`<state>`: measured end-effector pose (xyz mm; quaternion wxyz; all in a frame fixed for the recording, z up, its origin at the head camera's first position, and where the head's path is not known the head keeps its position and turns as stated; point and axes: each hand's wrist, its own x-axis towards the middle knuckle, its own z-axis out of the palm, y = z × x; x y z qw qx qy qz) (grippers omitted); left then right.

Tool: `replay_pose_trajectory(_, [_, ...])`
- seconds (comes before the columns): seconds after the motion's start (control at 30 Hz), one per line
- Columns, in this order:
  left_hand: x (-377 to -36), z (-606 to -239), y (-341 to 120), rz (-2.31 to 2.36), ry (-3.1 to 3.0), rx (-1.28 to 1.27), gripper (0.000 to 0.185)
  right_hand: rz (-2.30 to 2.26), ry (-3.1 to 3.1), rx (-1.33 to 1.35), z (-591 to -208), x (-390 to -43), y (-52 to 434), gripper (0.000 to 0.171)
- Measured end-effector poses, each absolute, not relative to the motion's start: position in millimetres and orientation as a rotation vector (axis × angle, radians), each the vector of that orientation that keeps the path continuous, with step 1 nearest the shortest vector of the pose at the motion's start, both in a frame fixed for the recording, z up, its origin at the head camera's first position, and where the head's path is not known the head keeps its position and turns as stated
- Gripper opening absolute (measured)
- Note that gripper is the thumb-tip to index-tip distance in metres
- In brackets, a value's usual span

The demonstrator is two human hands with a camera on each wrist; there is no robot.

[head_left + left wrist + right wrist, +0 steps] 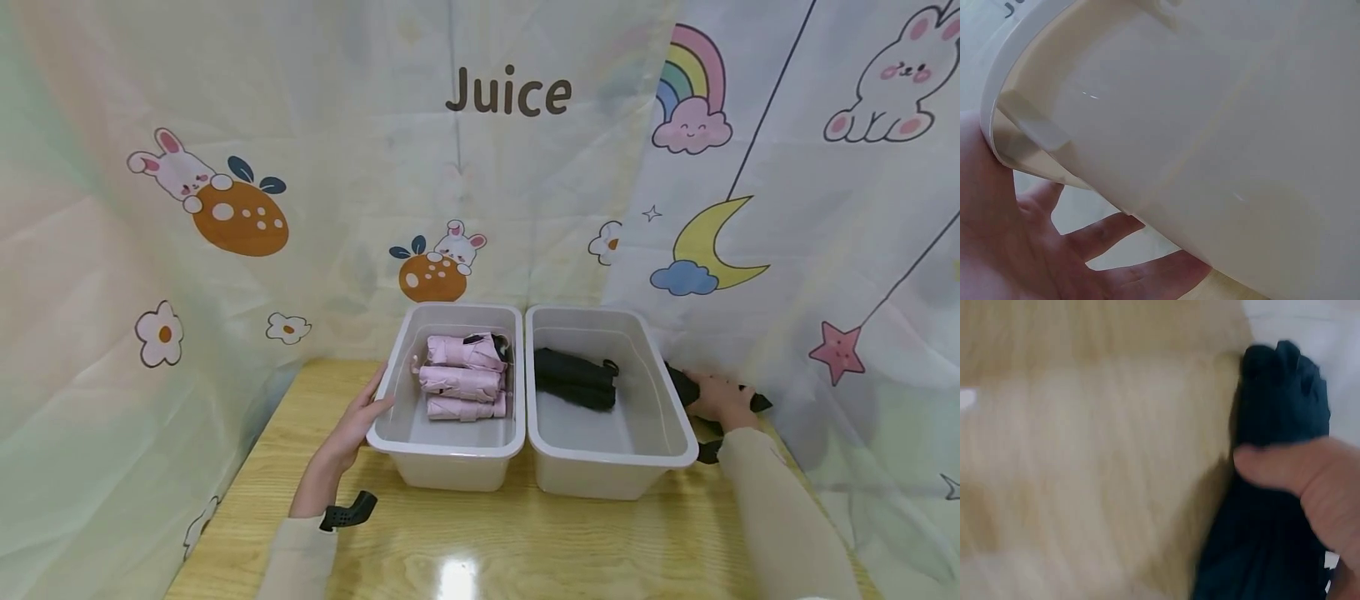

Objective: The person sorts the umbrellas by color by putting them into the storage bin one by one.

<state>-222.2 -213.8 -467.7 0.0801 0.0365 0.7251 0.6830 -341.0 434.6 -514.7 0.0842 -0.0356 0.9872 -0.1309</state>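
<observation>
My left hand (356,425) holds the left white bin (454,452) by its side, thumb over the rim and fingers against the outer wall. In the left wrist view, those fingers (1147,275) lie spread along the wall (1210,156). Several pink folded umbrellas (461,383) lie stacked in that bin. One black folded umbrella (576,379), with a wrist loop, lies in the right white bin (611,461). Beyond that bin's right side, my right hand (718,402) grips another black folded umbrella (1282,412), thumb across its fabric. The bin and hand partly hide it in the head view.
Both bins stand side by side on a wood-grain table (420,542). More black items (708,451) show beside the right bin, under and near the right hand. A printed curtain (337,167) closes off the back and both sides.
</observation>
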Motion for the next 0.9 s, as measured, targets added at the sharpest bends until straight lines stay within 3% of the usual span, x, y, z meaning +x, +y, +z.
replay_pose_trajectory(0.17, [-223, -466, -215, 2.049, 2.173, 0.127, 0.065, -0.45, 3.001, -0.246, -522, -332, 442, 0.104])
replay_pose_trajectory(0.3, [-222, -467, -213, 2.052, 2.154, 0.123, 0.067, -0.61, 3.08, -0.336, -535, -322, 454, 0.093])
replay_pose_trajectory(0.53, [-222, -469, -212, 2.047, 2.156, 0.114, 0.067, -0.865, 3.115, -0.189, -544, -308, 465, 0.087])
replay_pose_trajectory(0.67, [-222, -469, -212, 2.041, 2.166, 0.132, 0.065, -1.005, 3.066, -0.15, -527, -303, 468, 0.086])
replay_pose_trajectory(0.9, [-221, -468, -212, 2.036, 2.163, 0.13, 0.066, -0.955, 3.049, -0.081, -459, -300, 471, 0.094])
